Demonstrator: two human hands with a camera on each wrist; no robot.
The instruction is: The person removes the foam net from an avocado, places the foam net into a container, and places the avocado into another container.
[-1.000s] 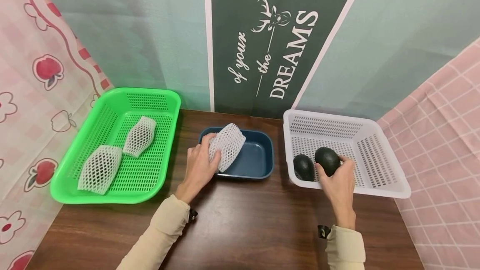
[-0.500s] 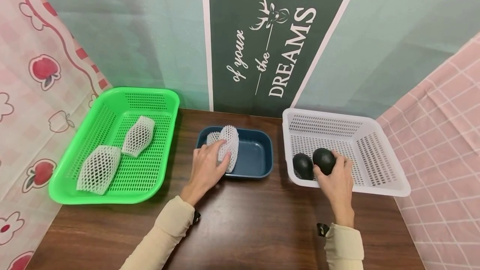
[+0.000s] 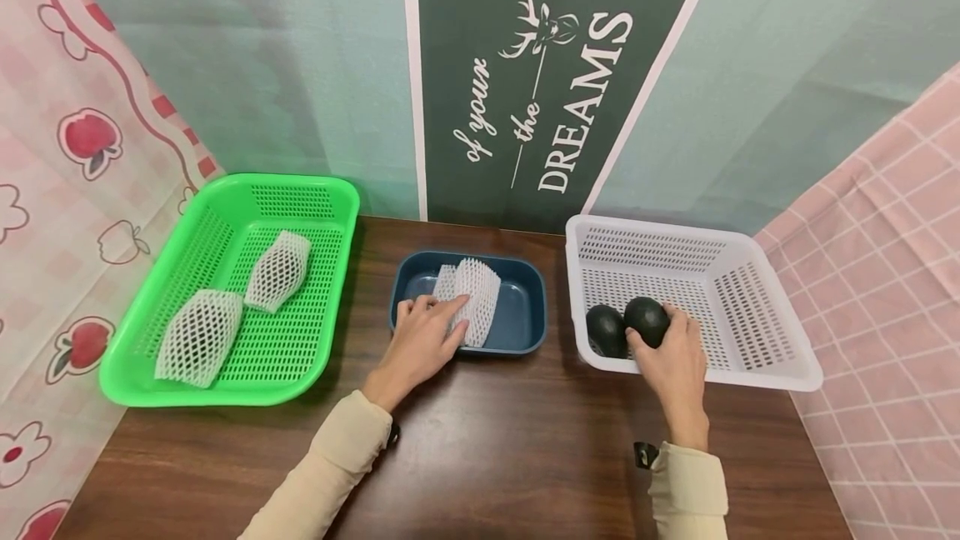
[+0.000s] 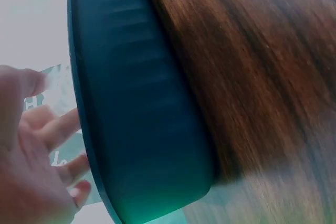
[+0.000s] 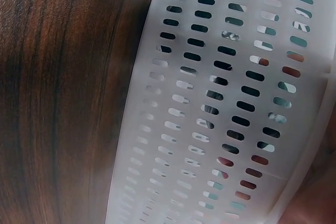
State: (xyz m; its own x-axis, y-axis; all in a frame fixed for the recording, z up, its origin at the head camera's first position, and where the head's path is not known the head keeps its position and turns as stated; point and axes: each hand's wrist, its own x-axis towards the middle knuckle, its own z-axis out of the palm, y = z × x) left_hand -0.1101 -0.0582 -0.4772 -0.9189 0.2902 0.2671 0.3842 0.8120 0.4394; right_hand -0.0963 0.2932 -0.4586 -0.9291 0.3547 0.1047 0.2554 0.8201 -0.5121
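Note:
My left hand (image 3: 418,342) is over the near-left rim of a small blue tray (image 3: 519,315). Its fingers are loosely spread, the index fingertip at a white foam net sleeve (image 3: 478,294). Another foam net sleeve (image 3: 446,280) lies partly behind that one in the tray. In the left wrist view, the fingers (image 4: 58,129) look relaxed beside the tray's wall. My right hand (image 3: 675,361) grips a dark green avocado (image 3: 647,321) inside the white basket (image 3: 776,315). Beside it rests a second dark avocado (image 3: 606,330). The basket's wall hides most of the right hand in the right wrist view.
A green basket (image 3: 341,273) stands at the left, with two foam net sleeves, one larger (image 3: 200,337) and one smaller (image 3: 278,271). All containers sit on a brown wooden table (image 3: 517,440). Printed cloths hang behind and at both sides.
The left hand has loosened from the foam net sleeve, which now lies farther right in the tray. The right hand has lowered slightly with the avocado, bringing it close to the other one.

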